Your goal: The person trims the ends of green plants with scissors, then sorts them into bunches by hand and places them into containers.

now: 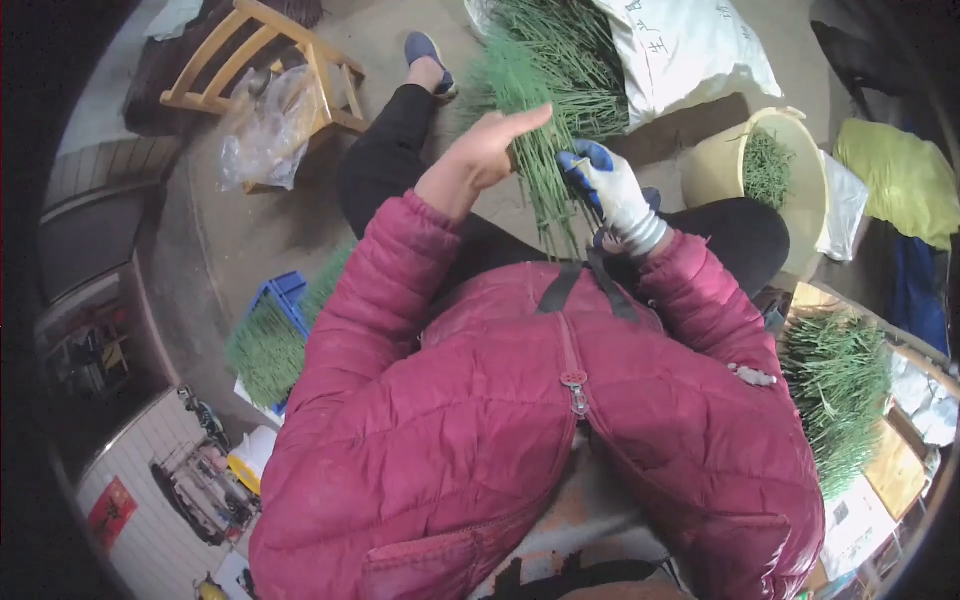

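Observation:
A bundle of thin green stems [545, 185] hangs in front of my lap, its lower ends pointing toward me. My left hand [485, 150] is bare and grips the bundle from the left. Its thumb stretches out over the stems, and the other fingers are mostly hidden behind them. My right hand [622, 195], in a white glove with blue fingertips, has its fingers curled at the right edge of the bundle, pinching stems there. Just beyond both hands, a large heap of green stems [585, 70] lies on the floor.
A white woven sack [690, 50] lies beside the heap. To the right stand a cream bucket [715, 170] with green pieces inside and a yellow-green bag [895, 180]. More stems [835, 390] lie at right. A blue crate [288, 295] and a wooden chair [325, 75] are at left.

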A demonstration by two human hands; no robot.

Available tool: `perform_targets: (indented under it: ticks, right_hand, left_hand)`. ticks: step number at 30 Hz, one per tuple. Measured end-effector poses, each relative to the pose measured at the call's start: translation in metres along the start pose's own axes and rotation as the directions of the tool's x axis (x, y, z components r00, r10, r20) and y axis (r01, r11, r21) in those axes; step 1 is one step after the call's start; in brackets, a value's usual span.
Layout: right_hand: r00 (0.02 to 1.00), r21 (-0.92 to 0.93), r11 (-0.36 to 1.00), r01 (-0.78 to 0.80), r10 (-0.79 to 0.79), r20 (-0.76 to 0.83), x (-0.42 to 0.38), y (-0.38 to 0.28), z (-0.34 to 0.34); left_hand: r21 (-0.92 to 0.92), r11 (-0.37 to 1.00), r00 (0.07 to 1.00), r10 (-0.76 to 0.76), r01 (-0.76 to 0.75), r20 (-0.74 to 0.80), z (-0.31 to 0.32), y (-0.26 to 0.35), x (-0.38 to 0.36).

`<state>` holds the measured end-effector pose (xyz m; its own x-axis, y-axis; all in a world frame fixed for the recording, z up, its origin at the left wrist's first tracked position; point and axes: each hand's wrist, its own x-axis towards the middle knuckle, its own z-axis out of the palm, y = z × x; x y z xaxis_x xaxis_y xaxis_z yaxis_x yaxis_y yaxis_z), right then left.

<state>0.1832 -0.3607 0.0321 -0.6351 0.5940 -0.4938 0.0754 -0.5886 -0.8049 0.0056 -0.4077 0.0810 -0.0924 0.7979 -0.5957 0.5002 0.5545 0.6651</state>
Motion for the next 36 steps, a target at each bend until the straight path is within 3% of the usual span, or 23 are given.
perform_targets:
  ticks: [1,2,3,6,8,9,11,12,14,15,17,18,20,21,24,26,27,29,30,31,32,33,36]
  right_hand:
    - [0.998,-0.062,0.998,-0.008,0.004,-0.061,-0.007,0.002,0.003]
    - [0.992,-0.123,0.992,-0.023,0.008,-0.123,-0.015,0.005,0.007]
    - [0.988,-0.154,0.987,-0.038,0.014,-0.155,-0.021,0.009,0.006]
    - [0.978,-0.534,0.830,0.161,-0.205,-0.024,-0.027,0.017,-0.007]
    - [0.826,-0.751,0.384,0.536,-0.422,0.374,-0.030,0.013,-0.021]
    - [0.763,-0.754,0.242,0.611,-0.436,0.478,-0.032,0.011,-0.025]
    - [0.835,-0.658,0.517,0.548,-0.378,0.399,-0.037,0.010,-0.022]
    - [0.852,-0.625,0.579,0.524,-0.358,0.383,-0.039,0.011,-0.020]
    - [0.972,-0.315,0.941,0.120,-0.047,0.229,-0.041,0.017,-0.014]
    - [0.976,-0.215,0.977,0.001,0.046,0.213,-0.044,0.014,-0.006]
    - [0.998,-0.625,0.778,-0.057,0.049,-0.030,-0.051,-0.005,0.019]
    - [0.996,-0.707,0.702,-0.084,0.030,-0.089,-0.052,-0.010,0.023]
    - [0.993,-0.301,0.947,-0.113,0.103,-0.050,-0.043,-0.011,0.013]
    - [0.993,-0.186,0.975,-0.121,0.117,-0.035,-0.039,-0.010,0.007]
    - [0.983,-0.254,0.950,-0.181,0.181,-0.023,-0.033,-0.002,-0.006]
    - [0.940,-0.479,0.830,0.286,-0.145,0.309,-0.036,-0.001,-0.009]
    - [0.893,-0.503,0.765,0.402,-0.206,0.400,-0.032,0.003,-0.014]
    - [0.727,-0.535,0.495,0.684,-0.402,0.557,-0.019,0.017,-0.033]
    - [0.672,-0.530,0.414,0.741,-0.435,0.599,-0.018,0.015,-0.035]
    - [0.823,-0.717,0.424,0.553,-0.415,0.389,-0.023,0.003,-0.033]
    - [0.907,-0.845,0.428,0.321,-0.395,0.145,-0.029,-0.009,-0.031]
    - [0.923,-0.884,0.425,0.195,-0.386,0.018,-0.036,-0.020,-0.024]
    - [0.920,-0.752,0.589,0.296,-0.387,0.060,-0.059,-0.038,0.006]
  left_hand:
    - [-0.461,0.887,0.999,-0.016,0.034,0.043,0.010,-0.005,0.002]
    - [-0.817,0.571,0.996,-0.017,0.085,0.091,0.021,-0.011,0.003]
    - [-0.928,0.354,0.993,-0.014,0.114,0.117,0.029,-0.017,0.002]
    - [-0.923,0.371,0.993,0.017,0.106,0.121,0.037,-0.030,-0.007]
    - [-0.786,0.580,0.977,0.131,-0.212,-0.167,0.036,-0.026,-0.023]
    - [-0.730,0.620,0.957,0.171,-0.289,-0.234,0.037,-0.027,-0.026]
    - [-0.759,0.577,0.951,0.237,-0.301,-0.197,0.045,-0.037,-0.020]
    - [-0.767,0.565,0.949,0.253,-0.304,-0.189,0.047,-0.039,-0.019]
    - [-0.785,0.565,0.967,0.155,-0.255,-0.202,0.050,-0.032,-0.019]
    - [-0.790,0.564,0.970,0.129,-0.241,-0.205,0.052,-0.029,-0.019]
    - [-0.912,0.399,0.995,0.070,-0.089,-0.066,0.053,-0.022,-0.015]
    - [-0.933,0.355,0.998,0.060,-0.051,-0.031,0.052,-0.022,-0.012]
    - [-0.931,0.351,0.993,0.090,-0.097,-0.070,0.049,-0.028,-0.006]
    - [-0.931,0.349,0.992,0.098,-0.111,-0.081,0.050,-0.037,0.004]
    - [-0.970,0.199,0.973,0.157,0.137,0.170,0.059,-0.063,0.038]
    - [-0.967,0.238,0.957,0.290,-0.093,-0.020,0.052,-0.033,0.018]
    - [-0.958,0.242,0.944,0.323,-0.151,-0.067,0.051,-0.025,0.015]
    - [-0.992,0.117,0.933,0.359,-0.052,-0.007,0.052,-0.024,0.019]
    - [-0.996,0.084,0.930,0.367,-0.027,0.005,0.050,-0.025,0.020]
    - [-0.995,0.087,0.941,0.339,-0.051,-0.019,0.048,-0.026,0.021]
    - [-0.993,0.090,0.949,0.312,-0.076,-0.045,0.047,-0.026,0.023]
    - [-0.992,0.091,0.953,0.299,-0.091,-0.060,0.046,-0.025,0.024]
    - [-0.997,-0.075,0.978,0.209,-0.003,-0.019,0.051,-0.017,0.026]
